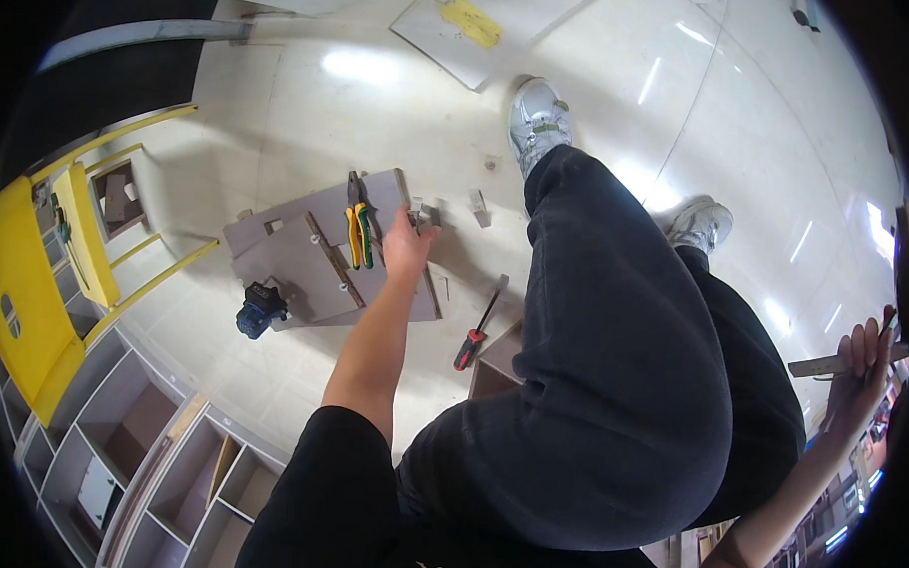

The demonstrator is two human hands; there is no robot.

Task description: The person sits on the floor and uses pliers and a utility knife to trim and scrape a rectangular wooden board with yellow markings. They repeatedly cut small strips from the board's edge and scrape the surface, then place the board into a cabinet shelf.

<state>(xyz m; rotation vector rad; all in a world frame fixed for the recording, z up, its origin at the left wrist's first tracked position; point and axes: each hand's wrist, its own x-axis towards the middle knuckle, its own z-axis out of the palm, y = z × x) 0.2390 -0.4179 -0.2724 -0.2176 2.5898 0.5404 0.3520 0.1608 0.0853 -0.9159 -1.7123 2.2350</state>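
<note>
My left hand (408, 248) reaches down past the right edge of a stack of grey boards (365, 305), finger and thumb apart. Close by its fingertips lie small metal pieces (430, 214); whether it touches one is hard to see. Pliers with yellow-and-green handles (358, 227) rest on the boards beside a narrow strip with small fittings (333, 258). A dark blue power tool (261, 309) sits at the boards' lower left corner. Far to the right, my right hand (858, 358) has its fingers closed round a flat, narrow strip (821, 366), partly cut off by the dark rim.
A screwdriver with a red-and-black handle (469, 350) lies on the floor near my bent leg. Grey compartment shelving (129, 416) and a yellow stool-like frame (30, 299) stand at left. A pale board with yellow patches (436, 39) lies ahead of my shoe (539, 121).
</note>
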